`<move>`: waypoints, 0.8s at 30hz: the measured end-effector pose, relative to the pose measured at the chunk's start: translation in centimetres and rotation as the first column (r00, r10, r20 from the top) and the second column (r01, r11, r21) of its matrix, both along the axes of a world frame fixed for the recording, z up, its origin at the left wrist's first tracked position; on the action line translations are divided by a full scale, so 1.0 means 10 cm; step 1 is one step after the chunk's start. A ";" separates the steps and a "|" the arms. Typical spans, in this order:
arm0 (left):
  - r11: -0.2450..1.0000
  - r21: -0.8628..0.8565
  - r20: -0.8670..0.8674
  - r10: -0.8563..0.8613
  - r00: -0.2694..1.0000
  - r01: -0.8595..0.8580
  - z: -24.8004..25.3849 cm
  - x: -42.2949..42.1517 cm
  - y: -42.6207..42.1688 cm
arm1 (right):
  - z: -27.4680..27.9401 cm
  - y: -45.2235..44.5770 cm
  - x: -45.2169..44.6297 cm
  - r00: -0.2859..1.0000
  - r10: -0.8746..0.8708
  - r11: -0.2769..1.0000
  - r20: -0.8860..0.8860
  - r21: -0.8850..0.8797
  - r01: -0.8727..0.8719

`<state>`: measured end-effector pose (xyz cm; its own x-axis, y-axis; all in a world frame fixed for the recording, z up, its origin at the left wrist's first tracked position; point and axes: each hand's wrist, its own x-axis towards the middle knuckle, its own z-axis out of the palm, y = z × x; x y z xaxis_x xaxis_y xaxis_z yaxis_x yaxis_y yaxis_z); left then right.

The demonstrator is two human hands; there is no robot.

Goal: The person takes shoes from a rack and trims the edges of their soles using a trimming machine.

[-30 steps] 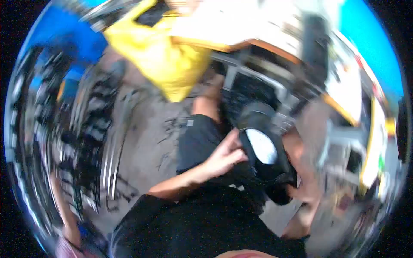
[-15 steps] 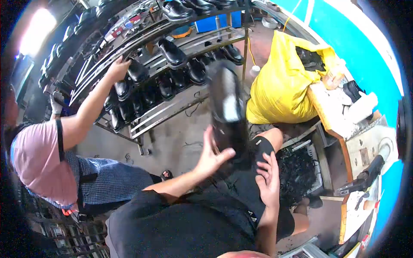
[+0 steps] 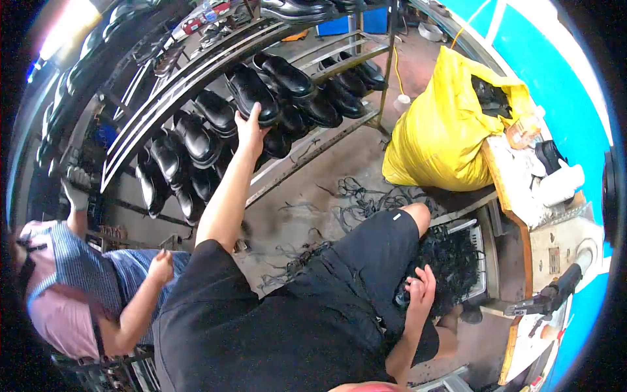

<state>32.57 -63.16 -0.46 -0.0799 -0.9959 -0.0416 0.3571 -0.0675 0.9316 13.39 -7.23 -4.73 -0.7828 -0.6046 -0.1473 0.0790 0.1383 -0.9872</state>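
My left hand (image 3: 250, 134) is stretched forward to the shoe rack, with its fingers closed on the near end of a black leather shoe (image 3: 249, 93). The shoe is at the upper shelf level, among other glossy black shoes (image 3: 197, 140); I cannot tell whether it rests on the rails. Above my right thigh is my right hand (image 3: 421, 293), its fingers loosely bent and apart. A pile of black strips (image 3: 450, 264) lies in a light-coloured crate (image 3: 482, 261) just beyond that hand.
A metal shoe rack (image 3: 313, 140) runs across the front. At left stands a co-worker (image 3: 62, 287) in a checked apron. A yellow sack (image 3: 437, 130) leans by a workbench (image 3: 506, 170) with a machine arm (image 3: 552, 291). Black scraps (image 3: 366, 196) litter the floor.
My left hand has carried the shoe from in front of me forward and left to the rack. The co-worker's bare arm has drawn back from the rack. My right hand's fingers have bent more.
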 end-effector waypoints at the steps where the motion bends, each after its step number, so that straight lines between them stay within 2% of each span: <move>1: 0.997 0.024 0.037 -0.077 0.996 0.076 -0.02 -0.01 -0.14 | 0.05 -0.03 0.01 1.000 -0.026 1.000 0.011 -0.005 0.026; 3: 0.996 0.073 0.065 -0.056 0.996 0.051 -0.01 -0.17 -0.10 | 0.03 -0.10 -0.02 0.999 -0.041 0.999 0.015 -0.017 0.041; 5: 0.962 0.255 0.105 -0.130 0.986 0.100 0.07 -0.28 0.25 | -0.06 -0.12 -0.05 0.998 -0.032 0.999 0.058 -0.006 0.032; 7: 0.983 0.165 0.137 -0.108 0.985 0.085 -0.26 -0.19 0.49 | -0.09 -0.17 -0.07 0.994 -0.041 0.999 0.100 -0.021 0.043; 8: 0.985 0.155 0.086 -0.095 0.992 0.081 -0.40 -0.15 0.76 | -0.09 -0.18 -0.07 0.992 -0.056 0.998 0.114 -0.004 0.057; 10: 0.936 0.320 0.020 -0.162 0.987 0.148 -0.66 0.12 1.27 | -0.10 -0.18 -0.07 0.991 -0.074 0.997 0.116 0.016 0.072; 11: 0.882 0.431 0.008 -0.213 0.977 0.189 -0.90 0.35 1.47 | -0.08 -0.20 -0.07 0.990 -0.074 0.997 0.123 0.029 0.071; 12: 0.839 0.491 -0.090 -0.217 0.972 0.233 -1.28 0.64 1.59 | -0.04 -0.22 -0.08 0.989 -0.094 0.995 0.117 0.028 0.091; 13: 0.774 0.616 -0.096 -0.116 0.989 0.150 -1.47 0.91 1.74 | -0.02 -0.21 -0.08 0.988 -0.111 0.994 0.110 0.030 0.108; 15: 0.719 0.694 -0.089 0.140 0.986 -0.040 -2.03 1.73 2.01 | -0.09 -0.21 -0.10 0.989 -0.092 0.996 0.113 0.030 0.089; 16: 0.674 0.720 0.056 0.184 0.981 -0.168 -2.07 2.07 2.13 | -0.12 -0.20 -0.11 0.987 -0.093 0.995 0.135 0.044 0.088; 17: 0.537 0.791 0.128 0.325 0.937 -0.294 -2.04 2.37 2.25 | -0.12 -0.18 -0.11 0.983 -0.101 0.994 0.154 0.058 0.093; 20: 0.432 0.767 0.279 0.440 0.854 -0.474 -1.89 3.04 2.57 | -0.12 -0.21 -0.15 0.986 -0.072 0.995 0.153 0.079 0.060; 22: 0.442 0.741 0.291 0.467 0.835 -0.505 -2.40 3.53 2.60 | -0.14 -0.22 -0.23 0.985 -0.042 0.994 0.164 0.104 0.025; 23: 0.624 0.743 0.148 0.203 0.968 -0.244 -2.56 3.64 2.63 | -0.15 -0.22 -0.27 0.984 -0.016 0.992 0.177 0.123 -0.006; 24: 0.620 0.753 0.153 0.164 0.974 -0.223 -2.89 3.79 2.74 | -0.15 -0.22 -0.32 0.984 0.015 0.994 0.178 0.103 -0.034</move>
